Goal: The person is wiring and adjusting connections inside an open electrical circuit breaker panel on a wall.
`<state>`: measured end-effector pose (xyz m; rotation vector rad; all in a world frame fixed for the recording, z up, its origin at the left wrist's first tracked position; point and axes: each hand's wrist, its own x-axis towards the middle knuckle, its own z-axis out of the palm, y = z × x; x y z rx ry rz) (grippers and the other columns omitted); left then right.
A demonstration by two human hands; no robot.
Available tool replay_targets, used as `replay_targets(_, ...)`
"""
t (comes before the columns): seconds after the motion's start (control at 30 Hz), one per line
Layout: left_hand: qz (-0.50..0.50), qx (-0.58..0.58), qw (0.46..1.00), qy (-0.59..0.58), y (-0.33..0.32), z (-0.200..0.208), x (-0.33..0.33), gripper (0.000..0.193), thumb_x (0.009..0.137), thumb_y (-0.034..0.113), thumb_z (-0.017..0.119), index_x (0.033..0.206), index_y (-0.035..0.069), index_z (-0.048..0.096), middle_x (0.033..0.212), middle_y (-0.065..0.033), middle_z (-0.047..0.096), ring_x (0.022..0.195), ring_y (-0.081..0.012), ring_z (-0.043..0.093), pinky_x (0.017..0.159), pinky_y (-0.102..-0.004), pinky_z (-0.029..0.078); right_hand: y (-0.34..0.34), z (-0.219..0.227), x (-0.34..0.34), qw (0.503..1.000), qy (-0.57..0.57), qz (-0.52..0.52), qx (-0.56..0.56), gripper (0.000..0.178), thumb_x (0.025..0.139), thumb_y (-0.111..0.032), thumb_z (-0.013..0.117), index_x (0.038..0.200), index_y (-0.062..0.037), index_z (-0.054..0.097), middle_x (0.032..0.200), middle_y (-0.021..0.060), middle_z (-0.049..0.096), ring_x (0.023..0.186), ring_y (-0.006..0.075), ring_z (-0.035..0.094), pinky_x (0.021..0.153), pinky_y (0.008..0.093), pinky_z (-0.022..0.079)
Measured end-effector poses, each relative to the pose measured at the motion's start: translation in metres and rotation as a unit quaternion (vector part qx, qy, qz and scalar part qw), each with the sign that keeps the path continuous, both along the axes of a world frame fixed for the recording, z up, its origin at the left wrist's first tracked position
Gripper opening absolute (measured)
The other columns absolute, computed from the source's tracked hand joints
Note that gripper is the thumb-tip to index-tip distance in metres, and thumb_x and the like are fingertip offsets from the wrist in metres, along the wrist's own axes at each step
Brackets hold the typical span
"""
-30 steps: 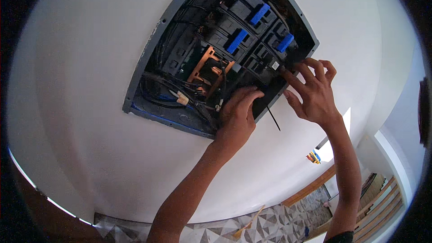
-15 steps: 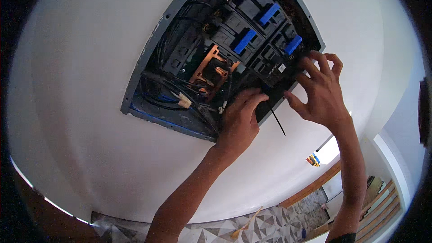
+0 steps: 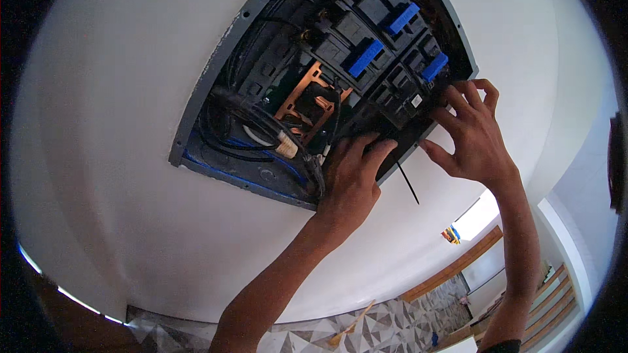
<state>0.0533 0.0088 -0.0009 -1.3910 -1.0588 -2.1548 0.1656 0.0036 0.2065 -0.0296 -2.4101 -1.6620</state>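
Note:
A grey electrical panel box (image 3: pixel 210 85) is set in the white wall, crowded with black breakers (image 3: pixel 347 33) that carry blue handles (image 3: pixel 366 59). My left hand (image 3: pixel 350 180) reaches over its lower edge, thumb and fingers bent together beside black cables (image 3: pixel 314 168); whatever they hold is hidden. A thin black strip (image 3: pixel 408 184) pokes out past the edge near that thumb. At the right edge my right hand (image 3: pixel 474 134) has its fingers bent and spread, thumb apart, fingertips partly lost in the dark interior. Copper bars (image 3: pixel 297 95) show left of centre.
Loose black cables with a pale wrapped piece (image 3: pixel 286 146) fill the box's lower left. Below are a patterned tile floor (image 3: pixel 386 320) with a broom (image 3: pixel 350 327) on it. Wooden rails (image 3: pixel 553 307) stand at the lower right, near a small colourful object (image 3: pixel 451 235).
The view has shifted slightly, so the panel sits a little differently. Both hands stay at nearly the same places on the box, with the black strip still beside the left thumb.

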Motion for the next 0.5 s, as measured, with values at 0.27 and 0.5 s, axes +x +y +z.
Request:
replay_targets(0.27, -0.013, 0.013, 1.0, -0.007, -0.001, -0.001, 0.0, 0.062, 0.065, -0.017, 0.058, 0.121, 0.01, 0.06, 0.118, -0.0129, 0.058, 0.108, -0.0345, 0.056, 0.092, -0.0456, 0.047, -0.002, -0.016, -0.002, 0.998, 0.045, 0.0, 0.05, 0.045, 0.07, -0.04, 0.077, 0.096, -0.0038, 0.069, 0.112, 0.0105, 0.059, 0.117, 0.0281, 0.049, 0.106, 0.0546, 0.027)
replay_targets(0.5, -0.003, 0.023, 1.0, -0.012, -0.002, 0.0, 0.001, 0.062, 0.064, -0.017, 0.058, 0.12, 0.01, 0.06, 0.117, -0.0133, 0.058, 0.107, -0.0354, 0.055, 0.091, -0.0458, 0.046, 0.003, -0.001, -0.003, 1.0, 0.003, 0.01, 0.014, 0.031, 0.074, -0.032, 0.076, 0.092, -0.0067, 0.072, 0.103, 0.0069, 0.065, 0.118, 0.0258, 0.049, 0.111, 0.0523, 0.023)
